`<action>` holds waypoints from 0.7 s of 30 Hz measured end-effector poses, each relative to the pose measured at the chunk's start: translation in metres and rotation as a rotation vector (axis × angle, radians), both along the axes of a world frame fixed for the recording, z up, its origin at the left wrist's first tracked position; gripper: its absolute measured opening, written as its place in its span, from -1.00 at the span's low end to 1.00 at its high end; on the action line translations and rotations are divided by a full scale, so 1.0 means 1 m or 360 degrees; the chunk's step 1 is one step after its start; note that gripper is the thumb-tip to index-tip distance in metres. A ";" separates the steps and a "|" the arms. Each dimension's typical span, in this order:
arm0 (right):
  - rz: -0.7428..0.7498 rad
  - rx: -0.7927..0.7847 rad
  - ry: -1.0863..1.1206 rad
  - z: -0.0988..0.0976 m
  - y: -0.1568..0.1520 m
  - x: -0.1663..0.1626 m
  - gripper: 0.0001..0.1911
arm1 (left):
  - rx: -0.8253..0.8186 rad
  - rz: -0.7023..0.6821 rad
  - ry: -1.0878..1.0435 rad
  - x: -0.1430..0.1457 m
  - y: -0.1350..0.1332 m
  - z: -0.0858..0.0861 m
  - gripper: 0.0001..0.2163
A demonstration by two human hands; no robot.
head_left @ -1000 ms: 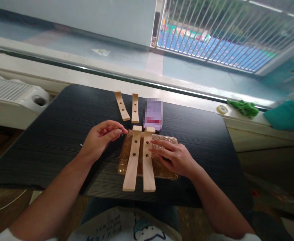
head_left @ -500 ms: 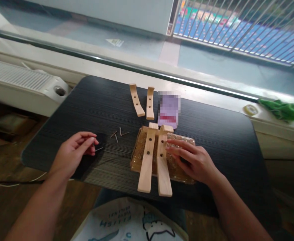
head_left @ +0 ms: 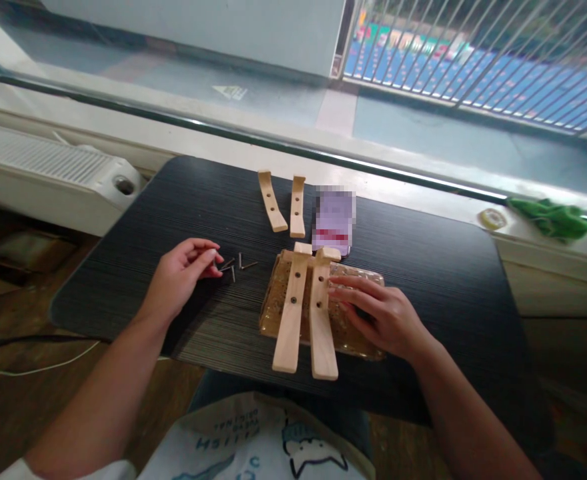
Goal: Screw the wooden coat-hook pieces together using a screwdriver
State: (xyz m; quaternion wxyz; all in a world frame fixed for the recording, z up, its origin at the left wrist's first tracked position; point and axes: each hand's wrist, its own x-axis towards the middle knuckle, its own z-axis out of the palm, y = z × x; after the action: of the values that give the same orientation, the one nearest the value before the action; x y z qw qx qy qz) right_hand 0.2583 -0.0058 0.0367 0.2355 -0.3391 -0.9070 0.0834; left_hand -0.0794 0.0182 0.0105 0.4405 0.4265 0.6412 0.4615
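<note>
Through the head camera I see two smooth, pale wooden brackets, the left bracket point(head_left: 288, 327) and right bracket point(head_left: 322, 337), hook-ended and drilled twice, lying side by side across a flat cardboard box point(head_left: 357, 341) wrapped in shiny, crinkled tape; its inside is hidden from me. My right hand point(head_left: 391, 320) is loosely half open, fingertips at the right bracket's edge, not closed around it. My left hand point(head_left: 186, 270) is curled, just beside thin metal screws point(head_left: 240, 260) on the dark, grained worktop point(head_left: 213, 200); I can't tell whether it pinches one.
</note>
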 end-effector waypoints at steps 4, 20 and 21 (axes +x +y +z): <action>0.0000 -0.0005 0.0000 -0.001 0.000 0.001 -0.75 | 0.0046 0.0005 -0.0010 0.007 0.013 -0.002 -0.81; 0.0002 0.0009 0.0017 0.001 0.001 -0.001 -0.76 | 0.0284 -0.0102 -0.0304 0.012 -0.007 0.011 -0.90; 0.0007 0.0007 0.0026 0.001 0.001 -0.001 -0.76 | 0.0290 -0.0111 -0.0308 0.013 -0.008 0.012 -0.89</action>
State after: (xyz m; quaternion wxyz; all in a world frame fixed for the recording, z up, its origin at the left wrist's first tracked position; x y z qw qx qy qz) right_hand 0.2574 -0.0044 0.0373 0.2434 -0.3359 -0.9060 0.0848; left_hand -0.0660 0.0102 0.0222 0.4755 0.4402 0.5359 0.5412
